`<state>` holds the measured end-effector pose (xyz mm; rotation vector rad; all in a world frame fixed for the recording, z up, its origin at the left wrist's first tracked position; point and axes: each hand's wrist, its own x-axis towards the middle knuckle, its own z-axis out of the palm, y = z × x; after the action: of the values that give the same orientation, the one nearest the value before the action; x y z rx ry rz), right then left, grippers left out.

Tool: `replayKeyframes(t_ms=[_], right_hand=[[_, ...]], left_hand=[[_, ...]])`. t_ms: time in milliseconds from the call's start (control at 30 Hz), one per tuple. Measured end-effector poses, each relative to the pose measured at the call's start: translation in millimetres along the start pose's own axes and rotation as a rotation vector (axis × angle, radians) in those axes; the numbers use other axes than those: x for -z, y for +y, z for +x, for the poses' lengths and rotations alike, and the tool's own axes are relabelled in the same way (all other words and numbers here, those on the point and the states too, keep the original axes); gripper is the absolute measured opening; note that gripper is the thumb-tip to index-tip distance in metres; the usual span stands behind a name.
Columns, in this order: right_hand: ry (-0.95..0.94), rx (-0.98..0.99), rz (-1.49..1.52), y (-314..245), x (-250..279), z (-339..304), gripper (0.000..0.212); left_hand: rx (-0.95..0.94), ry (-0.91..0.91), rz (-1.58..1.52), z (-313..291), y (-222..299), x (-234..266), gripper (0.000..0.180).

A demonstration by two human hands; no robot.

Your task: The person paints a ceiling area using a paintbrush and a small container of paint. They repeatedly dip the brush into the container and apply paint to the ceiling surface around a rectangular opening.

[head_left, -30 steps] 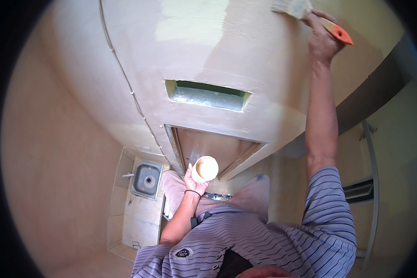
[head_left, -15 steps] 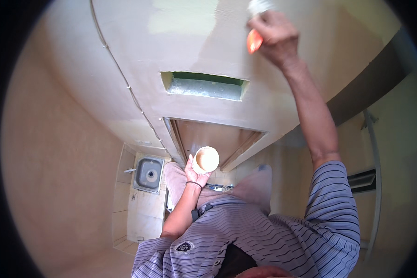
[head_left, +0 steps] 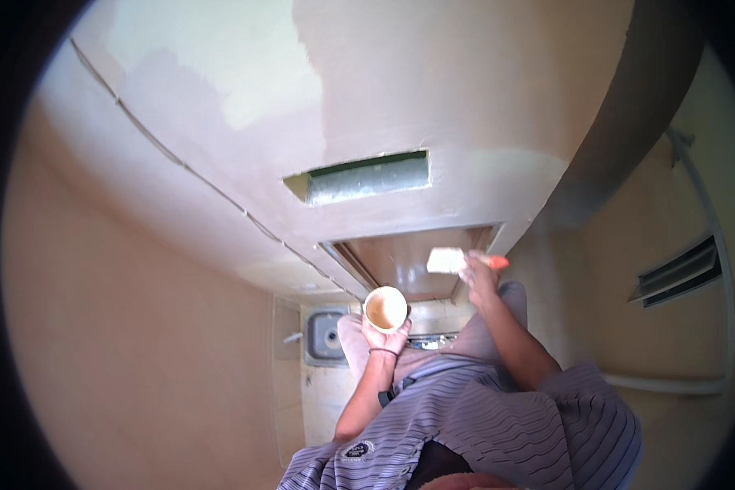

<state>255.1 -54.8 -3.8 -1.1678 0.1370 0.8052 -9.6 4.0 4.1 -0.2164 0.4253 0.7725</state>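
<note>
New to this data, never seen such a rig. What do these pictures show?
No robot here: these are a person's bare hands. The view comes from the left of two fisheye cameras on the person's head, looking down. The left hand holds a pale tub with light brown contents; the right hand grips a wide paintbrush with an orange-tipped handle. Ahead is a patchy wall with a rectangular opening above a door; a grey sink sits at left.

From here, the cup (head_left: 386,309) sits in the left hand (head_left: 384,338) — right of it, the brush (head_left: 447,260) in the right hand (head_left: 482,282), before the door (head_left: 408,261). An opening (head_left: 371,181) pierces the wall (head_left: 465,106) above — cable (head_left: 184,166) to its left, sink (head_left: 316,336) down left.
</note>
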Motion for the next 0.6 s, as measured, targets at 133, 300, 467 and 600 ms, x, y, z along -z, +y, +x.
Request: replayKeyframes(t_ms=[133, 300, 467, 600], right_hand=[[0.141, -0.324, 0.108, 59.4, 77.9, 19.8, 0.025], [0.029, -0.406, 0.214, 51.2, 81.5, 23.8, 0.017], [0.020, -0.445, 0.265, 56.0, 76.8, 27.6, 0.019], [-0.030, -0.454, 0.334, 62.2, 82.0, 36.9, 0.022]], left_hand=[[0.158, -0.205, 0.079, 0.7, -2.5, 9.1, 0.056], [0.197, -0.182, 0.015, -10.0, -18.5, -8.0, 0.060], [0.195, -0.158, 0.043, -16.1, -22.1, -3.5, 0.060], [0.171, -0.133, 0.059, -17.5, -21.6, 4.9, 0.060]])
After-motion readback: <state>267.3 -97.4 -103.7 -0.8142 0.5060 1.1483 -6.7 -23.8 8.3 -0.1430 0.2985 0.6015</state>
